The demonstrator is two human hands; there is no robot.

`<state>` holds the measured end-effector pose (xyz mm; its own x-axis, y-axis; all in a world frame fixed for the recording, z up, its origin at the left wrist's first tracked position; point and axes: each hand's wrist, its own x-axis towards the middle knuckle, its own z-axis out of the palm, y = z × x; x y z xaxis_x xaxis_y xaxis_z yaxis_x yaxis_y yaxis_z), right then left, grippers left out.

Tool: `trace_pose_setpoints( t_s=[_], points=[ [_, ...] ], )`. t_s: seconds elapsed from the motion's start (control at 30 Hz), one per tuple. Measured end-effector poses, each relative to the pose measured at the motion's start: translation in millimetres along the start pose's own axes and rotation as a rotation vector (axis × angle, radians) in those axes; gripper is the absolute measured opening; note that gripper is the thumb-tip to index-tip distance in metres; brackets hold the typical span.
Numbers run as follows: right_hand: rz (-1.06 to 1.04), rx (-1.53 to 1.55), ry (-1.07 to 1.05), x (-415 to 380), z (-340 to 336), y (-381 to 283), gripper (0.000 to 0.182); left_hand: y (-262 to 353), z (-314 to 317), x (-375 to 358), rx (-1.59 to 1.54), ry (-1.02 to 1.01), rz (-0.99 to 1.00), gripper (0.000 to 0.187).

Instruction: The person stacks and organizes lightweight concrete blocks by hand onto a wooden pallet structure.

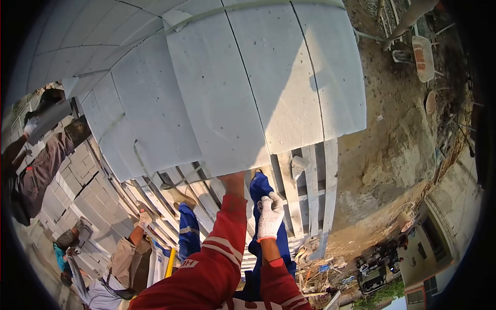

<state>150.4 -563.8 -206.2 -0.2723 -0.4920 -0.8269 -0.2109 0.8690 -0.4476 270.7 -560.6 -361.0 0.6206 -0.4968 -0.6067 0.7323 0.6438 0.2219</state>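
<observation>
Where the left wrist point(234, 185) meets the near edge of the grey block point(212, 93), the left hand is hidden; right hand point(270, 217) gloved, short of that edge.

Left arm: red sleeve point(225, 235), stretched nearly straight toward the block; grip cannot be told. Right hand: white knit glove, elbow bent, fingers loosely curled over a blue trouser leg point(283, 245) on the near side of the block; whether anything is held cannot be told. Grey block: flat-faced, set in a row, narrow seams dividing it from its neighbours. Near side of the block: slatted wooden pallet point(330, 175), gaps between slats. Right of the block, past the row's end: open earth point(395, 129).
</observation>
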Motion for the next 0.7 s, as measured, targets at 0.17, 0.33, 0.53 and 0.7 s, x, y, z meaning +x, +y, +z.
trace_pose_setpoints(
  t_s=[0.17, 0.33, 0.53, 0.7],
  points=[
    [-0.025, 0.048, 0.028, 20, 0, -51, 0.032, 13, 128, -45, 0.024, 0.4, 0.231, 0.073],
    [0.082, 0.151, -0.178, 99, 5, -125, 0.057, 11, 161, -85, 0.021, 0.287, 0.349, 0.064],
    [-0.056, -0.187, -0.508, 137, 94, -224, 0.097, 52, 162, -98, 0.151, 0.521, 0.09, 0.081],
    [0.036, -0.189, -0.586, 99, 138, -212, 0.112, 127, 162, -196, 0.254, 0.62, 0.042, 0.068]
  ],
)
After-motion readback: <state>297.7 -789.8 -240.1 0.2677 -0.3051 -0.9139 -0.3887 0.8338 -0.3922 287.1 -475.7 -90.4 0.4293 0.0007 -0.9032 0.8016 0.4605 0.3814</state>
